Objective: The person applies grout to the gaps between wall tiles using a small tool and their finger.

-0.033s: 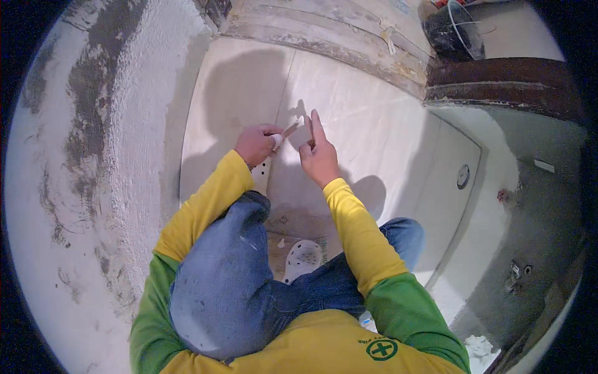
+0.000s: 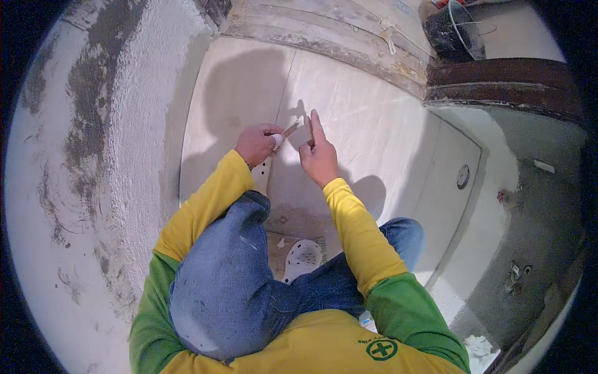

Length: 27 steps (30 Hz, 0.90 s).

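My left hand [image 2: 253, 147] is closed round a small tool with a narrow flat blade [image 2: 290, 129], like a small putty knife. Something white shows at its fingers. The blade points up and right, with a pale dab at its tip. Close by, my right hand [image 2: 321, 163] pinches a thin grey flat plate [image 2: 301, 136], its index finger stretched straight up along one side. Blade tip and plate nearly meet; whether they touch I cannot tell. Both are above the pale floor tiles [image 2: 349, 106], which carry my shadow.
A round drain cover [image 2: 463, 176] sits in the tiles at right. Beyond the far raised sill [image 2: 324, 31] stands a black bucket [image 2: 455, 31]. A rough plastered wall [image 2: 134, 131] rises at left, and pipe fittings [image 2: 514, 274] jut from the right wall. My white clog [image 2: 303, 258] is below.
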Each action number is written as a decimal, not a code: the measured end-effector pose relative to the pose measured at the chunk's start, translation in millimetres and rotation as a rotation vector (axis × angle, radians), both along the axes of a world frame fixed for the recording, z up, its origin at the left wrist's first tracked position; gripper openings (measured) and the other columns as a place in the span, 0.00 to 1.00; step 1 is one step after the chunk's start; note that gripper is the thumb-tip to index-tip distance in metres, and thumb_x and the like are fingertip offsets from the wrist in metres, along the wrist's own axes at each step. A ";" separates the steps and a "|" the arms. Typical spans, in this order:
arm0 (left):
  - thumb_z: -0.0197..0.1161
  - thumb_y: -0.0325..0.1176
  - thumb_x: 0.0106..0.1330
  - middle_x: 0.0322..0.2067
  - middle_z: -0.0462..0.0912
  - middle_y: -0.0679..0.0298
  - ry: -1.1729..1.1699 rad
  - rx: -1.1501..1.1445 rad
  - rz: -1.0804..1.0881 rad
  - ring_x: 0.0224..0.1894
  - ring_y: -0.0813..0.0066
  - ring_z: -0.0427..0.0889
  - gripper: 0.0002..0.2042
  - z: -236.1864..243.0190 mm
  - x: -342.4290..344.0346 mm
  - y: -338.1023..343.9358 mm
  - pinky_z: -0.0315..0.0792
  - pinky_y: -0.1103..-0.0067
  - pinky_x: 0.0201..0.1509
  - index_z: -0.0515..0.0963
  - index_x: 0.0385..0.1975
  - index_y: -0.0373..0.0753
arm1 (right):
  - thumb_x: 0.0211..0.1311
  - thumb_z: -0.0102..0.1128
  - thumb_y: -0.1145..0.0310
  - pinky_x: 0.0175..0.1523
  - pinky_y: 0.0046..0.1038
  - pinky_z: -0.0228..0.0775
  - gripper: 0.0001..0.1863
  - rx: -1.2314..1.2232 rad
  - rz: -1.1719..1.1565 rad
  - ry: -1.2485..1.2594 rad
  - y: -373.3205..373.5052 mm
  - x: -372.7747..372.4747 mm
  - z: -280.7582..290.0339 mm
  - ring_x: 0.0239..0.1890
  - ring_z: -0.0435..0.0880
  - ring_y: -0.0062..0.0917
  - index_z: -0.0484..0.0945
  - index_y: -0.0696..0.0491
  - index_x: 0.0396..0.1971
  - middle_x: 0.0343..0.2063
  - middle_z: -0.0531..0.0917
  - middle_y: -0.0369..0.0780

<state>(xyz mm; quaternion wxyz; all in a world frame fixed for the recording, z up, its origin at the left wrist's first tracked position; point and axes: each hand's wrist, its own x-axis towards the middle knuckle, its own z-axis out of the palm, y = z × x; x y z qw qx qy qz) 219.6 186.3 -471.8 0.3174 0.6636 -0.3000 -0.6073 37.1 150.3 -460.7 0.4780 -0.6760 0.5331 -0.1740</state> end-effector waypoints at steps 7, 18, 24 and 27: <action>0.63 0.38 0.60 0.27 0.82 0.61 -0.131 -0.002 -0.060 0.25 0.76 0.79 0.15 3.7 -0.3 0.7 0.76 0.79 0.31 0.81 0.43 0.35 | 0.50 0.49 0.79 0.41 0.29 0.74 0.42 -0.159 0.052 0.039 1.6 0.8 -8.6 0.32 0.83 0.36 0.51 0.48 0.69 0.55 0.76 0.43; 0.59 0.35 0.59 0.29 0.83 0.61 -0.227 0.032 -0.063 0.29 0.74 0.81 0.14 -17.8 7.2 1.3 0.76 0.77 0.35 0.82 0.41 0.36 | 0.55 0.45 0.82 0.35 0.22 0.73 0.34 0.459 -0.241 -0.458 -13.7 -1.5 -22.2 0.31 0.80 0.20 0.58 0.52 0.65 0.46 0.81 0.41; 0.58 0.32 0.64 0.30 0.80 0.66 0.002 0.055 0.274 0.30 0.76 0.79 0.11 -73.1 29.7 27.6 0.76 0.80 0.32 0.80 0.44 0.37 | 0.55 0.44 0.83 0.34 0.20 0.71 0.32 0.581 -0.372 -0.447 -18.4 -5.9 -38.1 0.30 0.78 0.19 0.60 0.51 0.63 0.45 0.78 0.39; 0.56 0.29 0.66 0.31 0.79 0.67 0.252 0.172 0.413 0.29 0.77 0.78 0.12 -70.1 22.5 30.4 0.75 0.82 0.31 0.77 0.47 0.38 | 0.58 0.47 0.80 0.33 0.19 0.72 0.31 0.516 -0.545 -0.343 -22.9 -23.6 -66.5 0.34 0.79 0.19 0.61 0.49 0.64 0.44 0.79 0.42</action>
